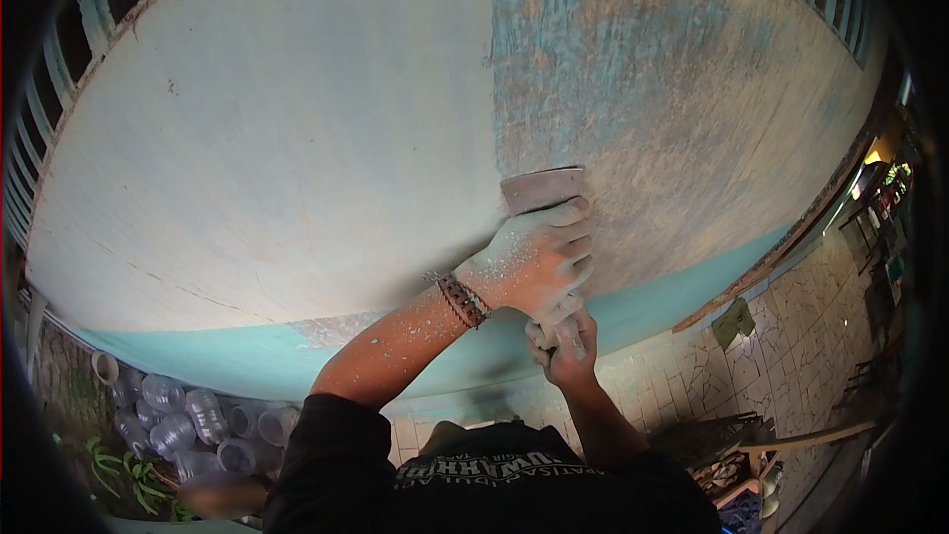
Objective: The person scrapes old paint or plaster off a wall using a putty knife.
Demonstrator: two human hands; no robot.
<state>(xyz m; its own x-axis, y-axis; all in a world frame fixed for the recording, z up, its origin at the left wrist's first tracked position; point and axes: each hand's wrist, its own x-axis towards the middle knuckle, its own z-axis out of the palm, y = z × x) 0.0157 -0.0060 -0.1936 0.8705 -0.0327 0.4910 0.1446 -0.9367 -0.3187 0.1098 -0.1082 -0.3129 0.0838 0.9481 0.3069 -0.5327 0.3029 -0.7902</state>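
A wide-bladed scraper (542,190) rests with its edge against the wall (297,138), at the border between a smooth pale area and a rough, scraped area (643,69) with turquoise patches. My left hand (534,255), white with dust and wearing a dark beaded bracelet (465,301), is closed around the scraper just below the blade. Beneath it my right hand (565,346) is closed at the lower end of the tool. The fingers of both hands mostly cover the handle. Pale flakes cling to my left forearm (395,346).
A turquoise band (217,351) runs along the wall's bottom. Clear plastic containers (178,425) and a green plant (129,475) sit at lower left. Cracked-pattern tiles (692,376) cover the floor at right, with a green cloth (733,324) on them. Wooden furniture (791,440) stands at lower right.
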